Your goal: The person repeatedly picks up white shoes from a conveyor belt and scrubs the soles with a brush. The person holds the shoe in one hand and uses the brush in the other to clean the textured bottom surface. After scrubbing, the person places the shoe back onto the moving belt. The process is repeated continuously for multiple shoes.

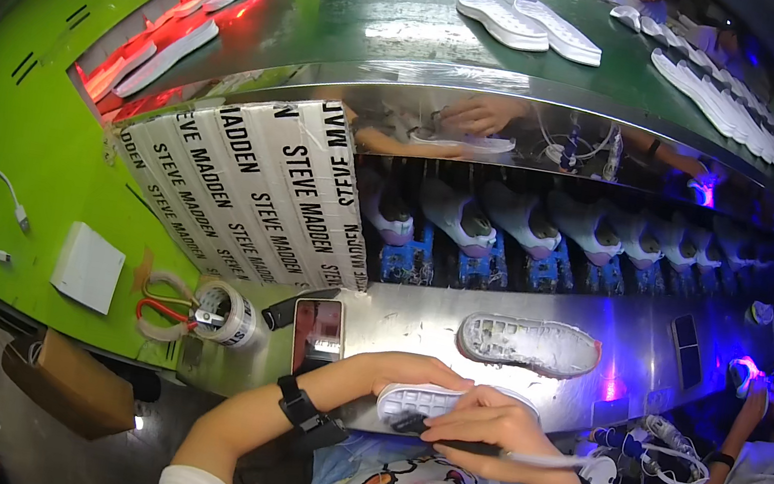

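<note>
My left hand (409, 371) is closed on the far edge of a white shoe sole (400, 401), held at the bench's near edge with its gridded inner side up. In my right hand (501, 430) is a slim brush (543, 460) with a dark head and a pale rear end. The brush head lies at the sole's near rim; whether it touches is hard to tell. Beyond my hands a second sole (528, 346) rests on the metal bench (417, 310), its gridded cavity facing up and a wet-looking whitish film on it.
White shoe uppers (462, 222) on blue holders line a recess behind the bench. Above runs a green conveyor (395, 0) bearing soles (503, 19). At left are a taped carton (248, 190), a phone (319, 331), a tape roll (229, 313) and red-handled scissors (166, 308). A co-worker's arm (741, 425) is at right.
</note>
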